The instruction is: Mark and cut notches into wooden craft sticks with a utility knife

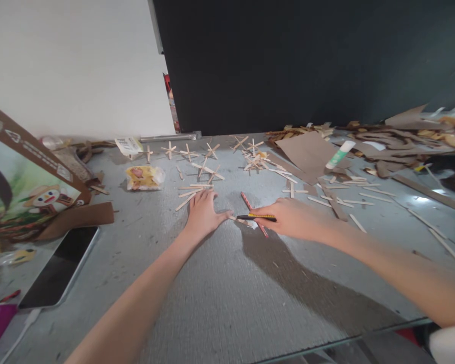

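Note:
My right hand (278, 216) is wrapped round a black and yellow utility knife (263, 217), its tip pointing left. Under the tip lies a short piece of wooden craft stick (245, 221) on the grey tabletop. A red patterned pencil (245, 199) lies slantwise beneath the knife and my right fingers. My left hand (203, 213) rests on the table with fingers apart. Its thumb reaches to the left end of the stick piece; whether it presses on it I cannot tell. Just beyond my left fingertips are several loose craft sticks (189, 194).
Several star-shaped stick pieces (187, 151) stand at the back. A glue stick (340, 154), brown cardboard (303, 155) and more loose sticks (349, 202) lie right. Left are a snack packet (144, 178), a phone (60, 268) and a printed cardboard box (34, 177).

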Demonstrator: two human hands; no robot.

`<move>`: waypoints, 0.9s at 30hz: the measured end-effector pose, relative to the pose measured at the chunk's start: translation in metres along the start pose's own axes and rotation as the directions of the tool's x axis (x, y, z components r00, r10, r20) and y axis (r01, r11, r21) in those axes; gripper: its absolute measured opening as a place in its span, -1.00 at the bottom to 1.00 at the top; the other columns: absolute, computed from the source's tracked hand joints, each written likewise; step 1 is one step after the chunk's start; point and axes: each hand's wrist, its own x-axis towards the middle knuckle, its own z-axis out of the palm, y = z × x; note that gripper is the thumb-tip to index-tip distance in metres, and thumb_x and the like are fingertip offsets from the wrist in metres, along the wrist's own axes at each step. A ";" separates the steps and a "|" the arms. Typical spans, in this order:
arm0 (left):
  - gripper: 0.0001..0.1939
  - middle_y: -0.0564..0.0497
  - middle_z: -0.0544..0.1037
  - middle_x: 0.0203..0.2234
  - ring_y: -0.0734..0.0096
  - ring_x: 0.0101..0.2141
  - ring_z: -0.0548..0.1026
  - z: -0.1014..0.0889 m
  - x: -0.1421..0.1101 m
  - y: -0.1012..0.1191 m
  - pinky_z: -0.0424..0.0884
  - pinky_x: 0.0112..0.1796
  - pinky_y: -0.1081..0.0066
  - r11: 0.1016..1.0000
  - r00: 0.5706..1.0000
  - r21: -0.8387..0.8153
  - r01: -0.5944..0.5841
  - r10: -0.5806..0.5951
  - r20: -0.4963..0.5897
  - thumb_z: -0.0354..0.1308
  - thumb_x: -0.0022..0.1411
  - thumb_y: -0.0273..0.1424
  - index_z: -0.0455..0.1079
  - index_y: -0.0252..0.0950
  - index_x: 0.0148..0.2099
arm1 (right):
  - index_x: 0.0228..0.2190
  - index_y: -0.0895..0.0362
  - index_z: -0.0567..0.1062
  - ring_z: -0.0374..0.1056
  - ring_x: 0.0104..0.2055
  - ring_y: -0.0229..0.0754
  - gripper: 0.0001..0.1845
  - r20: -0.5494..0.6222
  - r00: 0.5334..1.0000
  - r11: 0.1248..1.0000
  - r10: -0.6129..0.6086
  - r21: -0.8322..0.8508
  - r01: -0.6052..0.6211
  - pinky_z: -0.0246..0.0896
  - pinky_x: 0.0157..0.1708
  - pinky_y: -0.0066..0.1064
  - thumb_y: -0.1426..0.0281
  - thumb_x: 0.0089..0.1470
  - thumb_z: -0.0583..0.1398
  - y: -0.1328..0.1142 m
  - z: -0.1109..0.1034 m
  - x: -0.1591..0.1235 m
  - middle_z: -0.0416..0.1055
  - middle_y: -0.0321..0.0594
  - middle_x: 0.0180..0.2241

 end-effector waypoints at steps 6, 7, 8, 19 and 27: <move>-0.44 -0.21 0.48 0.21 -0.08 0.30 0.31 0.000 0.000 -0.001 0.17 0.26 0.02 1.000 1.000 -0.007 -0.005 0.005 -0.002 0.43 0.11 -0.16 0.42 -0.23 0.10 | -0.20 -0.04 0.70 0.34 -0.53 -0.24 -0.66 0.004 1.000 1.000 0.003 0.002 -0.003 0.01 -0.46 -0.43 0.34 0.33 0.10 -0.002 -0.003 -0.001 0.58 -0.27 -0.48; -0.44 -0.21 0.48 0.21 -0.08 0.30 0.30 0.001 0.000 -0.001 0.17 0.26 0.02 1.000 1.000 -0.007 -0.007 0.007 -0.002 0.43 0.11 -0.16 0.42 -0.23 0.10 | -0.23 -0.03 0.70 0.33 -0.54 -0.25 -0.65 0.013 1.000 1.000 0.003 0.011 -0.003 0.01 -0.46 -0.43 0.34 0.34 0.09 -0.003 -0.004 -0.001 0.58 -0.28 -0.48; -0.44 -0.21 0.48 0.20 -0.08 0.30 0.31 0.001 0.000 -0.002 0.17 0.26 0.02 1.000 1.000 -0.008 -0.009 0.009 -0.001 0.43 0.11 -0.15 0.42 -0.22 0.10 | -0.26 -0.02 0.69 0.31 -0.55 -0.25 -0.65 0.018 1.000 1.000 0.005 0.019 -0.005 0.02 -0.46 -0.43 0.35 0.34 0.09 -0.004 -0.005 -0.001 0.58 -0.29 -0.48; -0.44 -0.23 0.46 0.23 -0.07 0.31 0.29 -0.002 0.000 0.001 0.16 0.27 0.04 1.000 1.000 -0.001 0.002 -0.002 0.017 0.42 0.12 -0.15 0.41 -0.24 0.10 | -0.25 -0.02 0.68 0.26 -0.58 -0.27 -0.64 0.042 0.999 1.000 0.008 0.006 -0.008 -0.02 -0.47 -0.44 0.31 0.36 0.08 -0.005 -0.008 0.000 0.54 -0.29 -0.53; -0.47 -0.22 0.50 0.19 -0.08 0.28 0.33 -0.001 0.000 0.001 0.19 0.26 0.03 1.000 1.000 0.017 0.001 -0.001 -0.008 0.43 0.10 -0.19 0.42 -0.23 0.08 | -0.20 0.04 0.68 0.37 -0.50 -0.23 -0.66 0.083 0.996 1.000 -0.028 0.000 0.028 0.00 -0.46 -0.40 0.38 0.33 0.08 -0.016 -0.011 0.004 0.59 -0.22 -0.47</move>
